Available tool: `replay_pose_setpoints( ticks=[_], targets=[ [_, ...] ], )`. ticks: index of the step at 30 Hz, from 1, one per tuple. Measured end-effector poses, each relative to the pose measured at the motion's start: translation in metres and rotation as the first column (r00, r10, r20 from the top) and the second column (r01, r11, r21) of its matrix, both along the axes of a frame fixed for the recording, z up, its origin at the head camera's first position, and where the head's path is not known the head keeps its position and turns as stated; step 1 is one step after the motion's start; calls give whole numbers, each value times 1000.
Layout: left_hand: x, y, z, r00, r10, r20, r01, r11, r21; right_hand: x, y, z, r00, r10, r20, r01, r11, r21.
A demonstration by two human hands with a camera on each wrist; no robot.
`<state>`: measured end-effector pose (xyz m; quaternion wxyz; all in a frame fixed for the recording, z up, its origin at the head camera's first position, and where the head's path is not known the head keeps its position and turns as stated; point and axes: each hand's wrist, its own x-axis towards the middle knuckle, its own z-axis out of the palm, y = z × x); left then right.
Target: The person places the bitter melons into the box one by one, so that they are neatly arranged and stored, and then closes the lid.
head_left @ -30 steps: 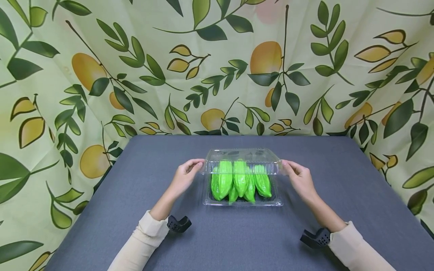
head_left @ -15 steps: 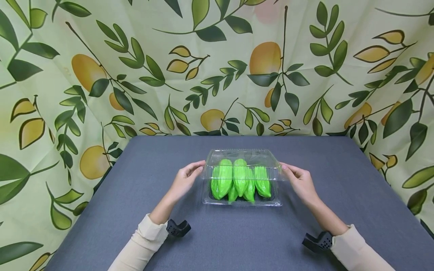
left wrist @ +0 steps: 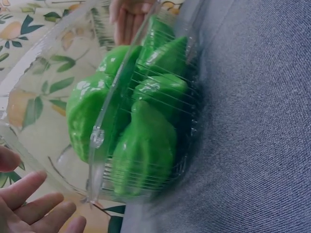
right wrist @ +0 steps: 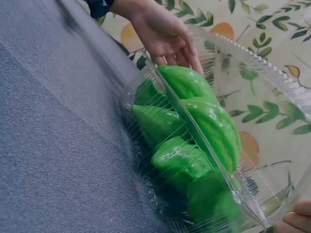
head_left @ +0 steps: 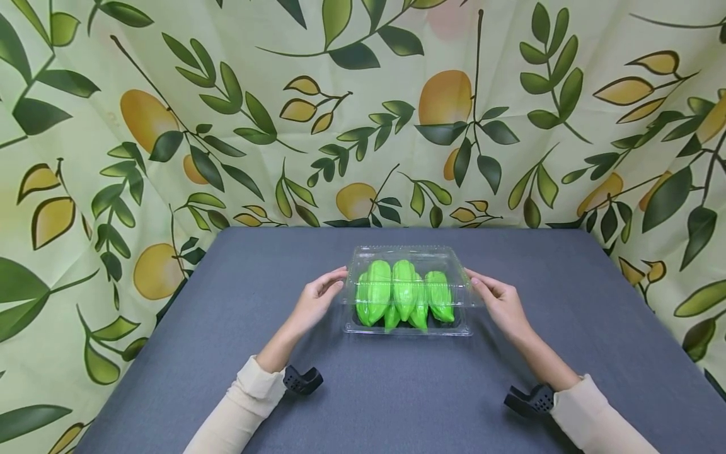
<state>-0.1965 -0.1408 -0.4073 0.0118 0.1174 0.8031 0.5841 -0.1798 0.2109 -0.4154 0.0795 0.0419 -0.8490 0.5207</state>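
Observation:
A clear plastic clamshell box (head_left: 408, 332) sits at the middle of the table, its hinged lid (head_left: 405, 252) tilted partly down over the base. Several bright green, ridged, pointed fruits (head_left: 379, 293) lie inside; their kind is unclear. My left hand (head_left: 317, 299) is at the lid's left side, and in the left wrist view its fingers (left wrist: 36, 211) look straight and spread near the lid's corner. On the opposite side, my right hand (head_left: 501, 306) has extended fingertips right at the lid's edge. In the right wrist view the left hand's straight fingers (right wrist: 177, 56) lie along the box's side.
A blue-grey cloth covers the table (head_left: 397, 397). Behind it hangs a curtain (head_left: 363, 126) printed with leaves and orange fruits. Black wrist cameras (head_left: 303, 379) are strapped at both cuffs.
The lid's front edge has swung lower over the fruits, and both hands have moved with it. Since half a second ago the whole box has shifted slightly towards the back.

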Motion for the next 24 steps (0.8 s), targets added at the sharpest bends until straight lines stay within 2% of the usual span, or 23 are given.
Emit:
replay_pose_setpoints(
  ticks=[8,13,19,24],
  targets=[
    [9,-5,3,998,-61,6,61,996,-61,11,4,4,999,16,33,-18,998,53],
    [16,-7,4,996,-89,9,90,993,-70,20,6,7,995,69,68,-72,997,36],
    [20,-8,3,988,-152,-6,152,986,-62,26,8,6,989,107,107,-109,994,16],
    [22,-7,-1,987,-159,7,160,985,-72,29,9,4,983,129,133,-132,991,9]
  ],
)
